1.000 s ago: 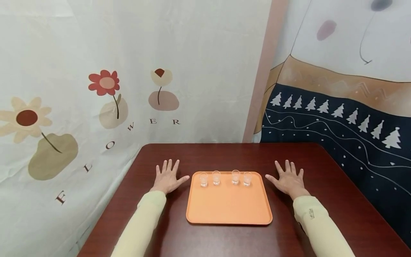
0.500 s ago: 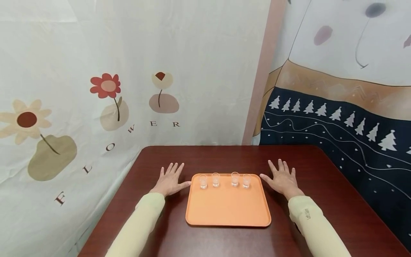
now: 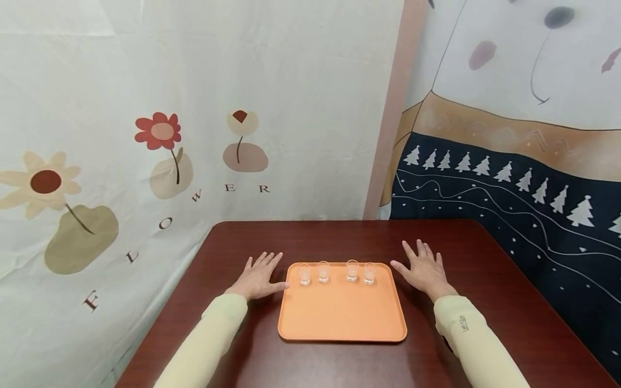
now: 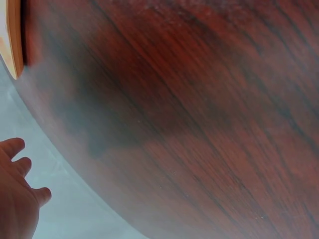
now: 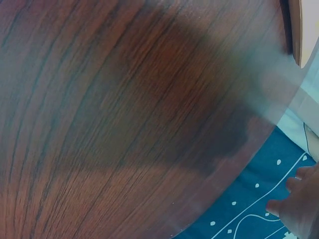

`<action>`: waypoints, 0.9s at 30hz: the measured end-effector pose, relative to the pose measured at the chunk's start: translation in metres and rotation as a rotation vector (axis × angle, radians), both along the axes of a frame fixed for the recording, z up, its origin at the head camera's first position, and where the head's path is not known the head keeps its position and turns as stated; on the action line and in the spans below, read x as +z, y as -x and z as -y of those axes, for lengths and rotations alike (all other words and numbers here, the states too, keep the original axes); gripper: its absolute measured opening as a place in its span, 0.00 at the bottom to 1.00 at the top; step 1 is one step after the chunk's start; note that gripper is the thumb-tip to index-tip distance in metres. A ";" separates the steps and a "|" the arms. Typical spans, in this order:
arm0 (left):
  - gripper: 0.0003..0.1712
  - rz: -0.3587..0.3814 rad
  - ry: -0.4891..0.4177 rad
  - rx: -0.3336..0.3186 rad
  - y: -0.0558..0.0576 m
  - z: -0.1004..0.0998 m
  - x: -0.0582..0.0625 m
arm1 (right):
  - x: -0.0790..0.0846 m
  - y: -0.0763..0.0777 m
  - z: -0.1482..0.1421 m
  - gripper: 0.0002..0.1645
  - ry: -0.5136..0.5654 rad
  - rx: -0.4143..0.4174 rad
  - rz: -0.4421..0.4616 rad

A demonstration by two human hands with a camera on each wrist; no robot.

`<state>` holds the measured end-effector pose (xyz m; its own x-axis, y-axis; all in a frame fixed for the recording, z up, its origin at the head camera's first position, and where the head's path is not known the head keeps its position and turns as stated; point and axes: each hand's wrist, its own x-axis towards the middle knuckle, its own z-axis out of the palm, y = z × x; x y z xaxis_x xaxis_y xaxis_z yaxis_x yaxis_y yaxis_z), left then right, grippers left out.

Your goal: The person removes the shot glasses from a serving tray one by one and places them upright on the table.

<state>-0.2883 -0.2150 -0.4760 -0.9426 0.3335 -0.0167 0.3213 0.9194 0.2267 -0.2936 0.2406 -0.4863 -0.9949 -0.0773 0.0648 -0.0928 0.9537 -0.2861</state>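
Observation:
An orange rectangular tray (image 3: 342, 315) lies on the dark red-brown table. Several small clear glasses (image 3: 352, 271) stand upright in a row near its far edge, two toward the left and two toward the right. My left hand (image 3: 258, 280) is beside the tray's left side with fingers spread, and its thumb tip overlaps the left rim in the head view. To the right of the tray is my right hand (image 3: 423, 272), fingers also spread, its thumb pointing at the far right corner. Neither hand holds anything. In each wrist view only some fingers and a piece of the tray show.
The wooden table (image 3: 310, 364) has rounded far corners. Behind it hangs a pale cloth (image 3: 310, 108) printed with flowers and letters. A dark blue cloth (image 3: 485, 215) with white trees hangs along the right.
Both hands have moved inward toward the tray, the left thumb now reaching its rim in the head view. The tray and glasses keep their arrangement; the head view has shifted slightly.

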 end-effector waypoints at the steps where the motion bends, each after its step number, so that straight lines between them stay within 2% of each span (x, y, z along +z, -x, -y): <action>1: 0.55 0.006 0.001 -0.005 -0.001 0.000 0.000 | 0.000 0.000 0.001 0.54 0.001 0.002 0.002; 12: 0.55 0.069 -0.008 -0.067 -0.010 0.001 -0.005 | -0.003 0.001 0.013 0.51 0.071 0.063 -0.011; 22: 0.56 0.119 -0.056 -0.113 -0.019 0.006 -0.016 | -0.009 -0.006 0.027 0.47 0.294 0.162 -0.001; 27: 0.56 0.129 -0.083 -0.132 -0.021 0.009 -0.017 | -0.009 -0.007 0.034 0.48 0.389 0.190 0.026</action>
